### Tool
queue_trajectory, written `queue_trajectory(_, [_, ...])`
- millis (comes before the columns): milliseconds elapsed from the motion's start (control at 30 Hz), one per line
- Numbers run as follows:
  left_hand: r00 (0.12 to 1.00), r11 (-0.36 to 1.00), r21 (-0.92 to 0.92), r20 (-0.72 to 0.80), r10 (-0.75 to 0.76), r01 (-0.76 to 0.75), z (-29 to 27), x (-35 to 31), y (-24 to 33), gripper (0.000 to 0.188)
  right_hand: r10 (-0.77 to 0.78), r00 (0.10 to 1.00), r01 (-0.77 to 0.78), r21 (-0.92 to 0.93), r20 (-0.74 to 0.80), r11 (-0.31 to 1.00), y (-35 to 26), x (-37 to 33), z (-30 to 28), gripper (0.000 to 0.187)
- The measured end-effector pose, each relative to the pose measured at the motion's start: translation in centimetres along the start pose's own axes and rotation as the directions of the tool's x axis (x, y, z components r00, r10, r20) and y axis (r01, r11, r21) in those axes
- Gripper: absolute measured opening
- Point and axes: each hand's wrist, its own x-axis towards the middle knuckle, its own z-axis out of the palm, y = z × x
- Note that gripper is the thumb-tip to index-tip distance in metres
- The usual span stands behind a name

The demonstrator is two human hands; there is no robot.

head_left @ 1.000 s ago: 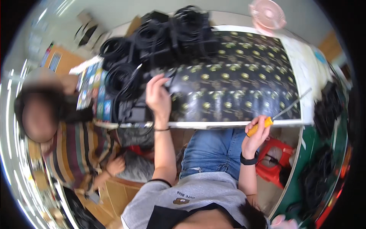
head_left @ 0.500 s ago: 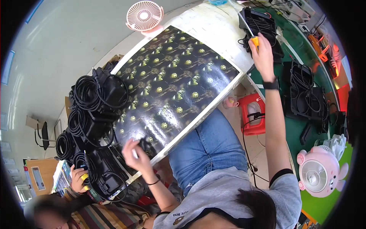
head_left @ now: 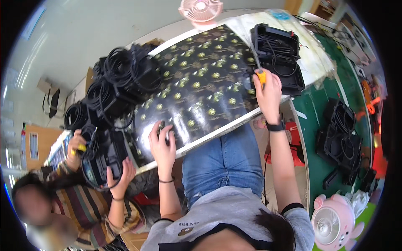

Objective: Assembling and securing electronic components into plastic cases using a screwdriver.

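Note:
My right hand (head_left: 270,90) is closed around the yellow handle of a screwdriver (head_left: 261,77) above the table's right end. Its long thin shaft points away from me, past the left side of an open black case (head_left: 274,42) with a cable inside. Over the near left part of the dark patterned table covering (head_left: 201,92), my left hand (head_left: 162,144) has its fingers apart. Small dark pieces (head_left: 162,124) lie by its fingertips; whether they are touched, I cannot tell.
Black cases with coiled cables (head_left: 119,69) crowd the left end, where a co-worker's hands (head_left: 119,178) work with a yellow-handled tool. A pink fan (head_left: 201,10) stands at the back. Another open black case (head_left: 339,138) and a pink animal-shaped fan (head_left: 331,224) sit on the green right-hand bench.
My right hand has brought the screwdriver nearer and left from beside the black case. My left hand's fingers have spread over the covering. The co-worker's second hand has appeared, and the view has shifted.

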Motion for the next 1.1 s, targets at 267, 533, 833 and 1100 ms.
queue_trajectory(267, [0.982,0.979,-0.202,-0.173,-0.077,0.041,-0.2,0.5,2.9,0.037,0.028,0.969,-0.157,0.522,0.247,0.839,2.0,-5.0,-5.1,0.028])
queue_trajectory(533, [0.931,0.909,-0.237,-0.214,0.295,-0.342,0.1,8.5,7.8,0.033,0.350,0.936,-0.178,0.890,0.022,0.421,-2.1,-7.0,-6.4,0.021])
queue_trajectory(833, [0.926,0.765,-0.523,-0.246,0.285,-0.374,5.8,5.5,12.6,0.035,0.435,0.778,-0.555,0.820,0.453,0.139,-6.2,-10.9,-3.9,0.021])
queue_trajectory(1100, [0.852,0.789,-0.338,-0.085,0.517,-0.513,2.9,-2.3,17.8,0.056,0.446,0.773,-0.614,0.710,0.451,0.346,-4.0,-5.4,-4.3,0.014])
